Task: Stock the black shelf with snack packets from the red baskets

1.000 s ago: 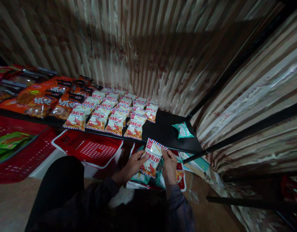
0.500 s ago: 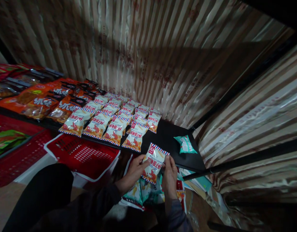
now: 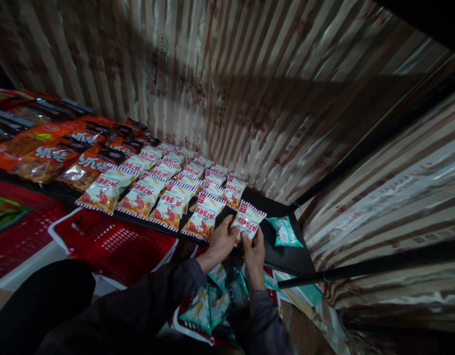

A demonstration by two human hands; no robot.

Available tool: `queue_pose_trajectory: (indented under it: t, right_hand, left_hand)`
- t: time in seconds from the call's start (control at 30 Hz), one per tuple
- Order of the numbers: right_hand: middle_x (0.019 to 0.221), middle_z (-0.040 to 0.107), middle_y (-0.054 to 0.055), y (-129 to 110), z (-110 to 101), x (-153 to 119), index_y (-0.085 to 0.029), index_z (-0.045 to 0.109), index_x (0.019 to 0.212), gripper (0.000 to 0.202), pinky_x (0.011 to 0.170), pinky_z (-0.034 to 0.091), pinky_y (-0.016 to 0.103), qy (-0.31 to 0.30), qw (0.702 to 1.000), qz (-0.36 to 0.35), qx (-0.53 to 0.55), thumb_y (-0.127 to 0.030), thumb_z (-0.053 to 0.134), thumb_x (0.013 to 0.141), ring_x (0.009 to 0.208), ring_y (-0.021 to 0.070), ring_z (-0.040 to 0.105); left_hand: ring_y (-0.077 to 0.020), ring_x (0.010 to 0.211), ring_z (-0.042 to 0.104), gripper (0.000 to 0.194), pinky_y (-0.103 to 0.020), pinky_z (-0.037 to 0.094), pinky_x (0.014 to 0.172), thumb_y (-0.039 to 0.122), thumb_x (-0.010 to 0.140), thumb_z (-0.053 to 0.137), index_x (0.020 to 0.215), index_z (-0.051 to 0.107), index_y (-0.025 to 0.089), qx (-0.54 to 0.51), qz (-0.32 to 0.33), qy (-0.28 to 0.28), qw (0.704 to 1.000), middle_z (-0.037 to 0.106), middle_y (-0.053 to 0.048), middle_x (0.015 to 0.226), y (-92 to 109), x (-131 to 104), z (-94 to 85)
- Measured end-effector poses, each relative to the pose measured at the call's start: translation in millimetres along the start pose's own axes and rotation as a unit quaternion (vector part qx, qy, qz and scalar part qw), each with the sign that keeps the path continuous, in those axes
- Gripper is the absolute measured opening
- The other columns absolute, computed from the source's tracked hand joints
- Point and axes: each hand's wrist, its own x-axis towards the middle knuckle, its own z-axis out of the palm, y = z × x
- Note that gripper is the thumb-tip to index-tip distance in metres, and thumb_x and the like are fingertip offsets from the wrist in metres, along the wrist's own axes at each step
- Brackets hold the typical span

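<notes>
Between my two hands is a white snack bag with red lettering and striped ends, low over the black shelf. My left hand grips its left edge, thumb on the front. On its lower right side my right hand is closed, with the thumb across the front. Just left of it lies a matching snack bag, at the right end of the front row of like bags. To the right, a teal snack bag rests on the shelf.
Orange and black snack bags fill the shelf's left part. Below stand a red basket and another holding teal bags. A black post crosses at right, and striped sheeting hangs behind.
Both hands have moved the white snack bag forward and up, from before the shelf's front edge to over the shelf beside the front row. The view has shifted slightly.
</notes>
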Motion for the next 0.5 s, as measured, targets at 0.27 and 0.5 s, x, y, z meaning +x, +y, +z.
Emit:
queue_pose_trajectory:
  t: [0.27,0.5]
  right_hand:
    - [0.116,0.069,0.013,1,24,52,-0.013,0.049,0.135,0.077,0.084,0.054,0.037,-0.008,0.999,-0.027,-0.021,-0.046,0.071,0.068,0.096,0.0236,0.067]
    - [0.111,0.071,0.01,12,40,74,-0.016,0.053,0.13,0.07,0.084,0.053,0.037,-0.033,0.997,-0.049,-0.045,-0.046,0.07,0.07,0.092,0.0226,0.067]
  left_hand:
    - [-0.0236,0.144,0.033,0.055,-0.037,0.024,0.12,0.025,0.09,0.043,0.142,0.045,0.008,0.193,0.064,-0.015,0.979,0.036,-0.016,0.154,0,5,0.8]
    - [-0.0257,0.147,0.025,0.058,-0.04,0.019,0.121,0.028,0.091,0.039,0.143,0.041,0.004,0.23,0.059,-0.022,0.971,0.031,-0.018,0.156,-10,18,-0.3]
